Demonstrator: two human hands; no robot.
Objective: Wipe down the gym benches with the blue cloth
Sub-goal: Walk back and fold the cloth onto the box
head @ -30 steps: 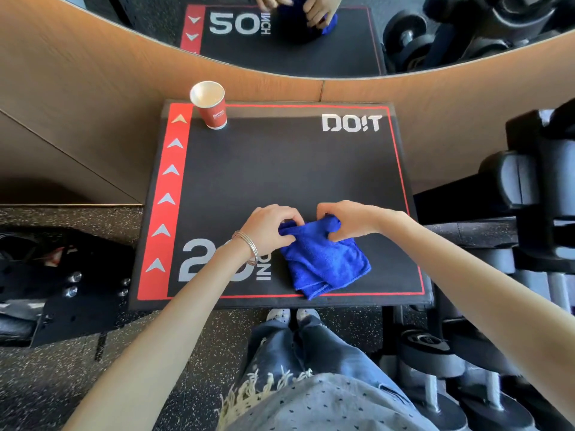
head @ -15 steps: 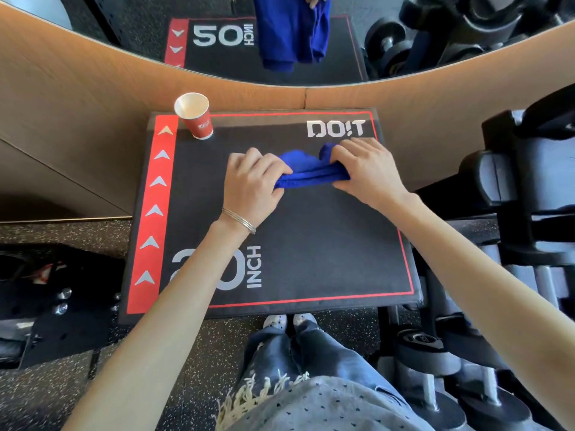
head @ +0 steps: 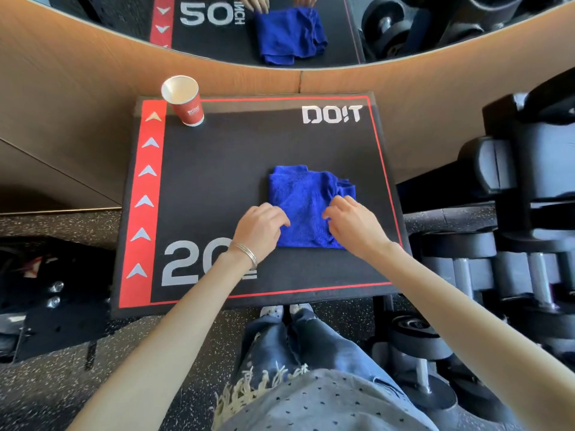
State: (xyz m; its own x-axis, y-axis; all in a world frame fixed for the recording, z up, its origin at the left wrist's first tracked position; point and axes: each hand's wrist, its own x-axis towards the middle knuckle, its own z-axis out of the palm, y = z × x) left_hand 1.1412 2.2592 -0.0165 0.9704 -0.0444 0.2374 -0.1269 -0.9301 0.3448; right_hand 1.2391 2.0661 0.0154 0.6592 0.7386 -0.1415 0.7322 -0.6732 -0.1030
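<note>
Centrally in the frame, the blue cloth [head: 306, 206] lies folded on the black worktop [head: 217, 169], right of its middle. Left hand [head: 259, 230] rests at the cloth's lower left edge, fingers curled and pinching the fabric. Right hand [head: 353, 223] sits on the cloth's lower right part, fingers bent onto it; whether it grips, I cannot tell. A red paper cup [head: 185, 101] stands upright at the worktop's upper left corner, well apart from the cloth. Dumbbells [head: 460, 269] fill the right side.

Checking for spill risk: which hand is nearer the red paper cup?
Left. The left hand sits at the blue cloth's left edge, nearer the red paper cup; the right hand rests further right.
</note>
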